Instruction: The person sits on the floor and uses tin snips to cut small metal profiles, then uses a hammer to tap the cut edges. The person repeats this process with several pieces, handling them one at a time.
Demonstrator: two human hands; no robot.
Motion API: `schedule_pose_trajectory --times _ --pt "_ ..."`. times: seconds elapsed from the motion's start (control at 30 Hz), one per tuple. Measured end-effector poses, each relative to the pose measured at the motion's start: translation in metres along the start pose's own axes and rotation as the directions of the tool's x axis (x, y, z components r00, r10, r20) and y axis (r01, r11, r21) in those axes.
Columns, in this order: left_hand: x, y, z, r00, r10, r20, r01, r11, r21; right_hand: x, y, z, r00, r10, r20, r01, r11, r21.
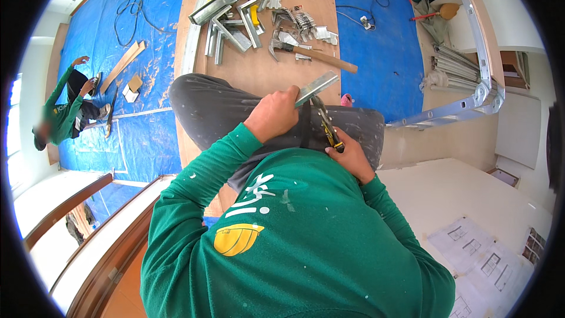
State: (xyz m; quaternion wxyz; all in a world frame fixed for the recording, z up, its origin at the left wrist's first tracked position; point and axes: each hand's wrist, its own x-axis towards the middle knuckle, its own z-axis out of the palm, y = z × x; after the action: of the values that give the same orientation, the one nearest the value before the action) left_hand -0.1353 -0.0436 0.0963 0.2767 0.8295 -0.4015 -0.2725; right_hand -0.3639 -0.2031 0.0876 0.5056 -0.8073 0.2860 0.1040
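My left hand is closed round one end of a short galvanised metal channel piece, held over my lap. In my right hand are tin snips with yellow and black handles. Their jaws meet the near edge of the channel; whether they bite into it I cannot tell. Beyond my knees, cut metal channel pieces lie heaped on a plywood board, with a yellow object among them. To their right are several small metal brackets and a hammer with a wooden handle.
Blue sheeting covers the floor on both sides, with black cables on it. A person in green sits at the left near wood strips. An aluminium ladder and stacked metal profiles are at the right.
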Motion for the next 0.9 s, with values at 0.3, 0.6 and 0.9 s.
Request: schedule_pose_trajectory --times 0.3,0.6,0.9 --pt "0.001 0.013 0.003 1.0 0.008 -0.024 -0.008 1.0 0.013 0.015 0.029 0.014 0.962 -0.196 -0.19 0.164 0.971 -0.172" --pt "0.003 0.014 -0.004 1.0 0.006 -0.016 -0.005 0.998 0.062 0.019 0.019 0.018 0.985 -0.092 -0.148 0.085 0.995 -0.052" --pt "0.005 0.004 -0.007 0.999 0.01 0.039 -0.013 0.998 0.069 0.017 0.021 0.015 0.989 -0.056 -0.138 0.051 0.998 -0.044"
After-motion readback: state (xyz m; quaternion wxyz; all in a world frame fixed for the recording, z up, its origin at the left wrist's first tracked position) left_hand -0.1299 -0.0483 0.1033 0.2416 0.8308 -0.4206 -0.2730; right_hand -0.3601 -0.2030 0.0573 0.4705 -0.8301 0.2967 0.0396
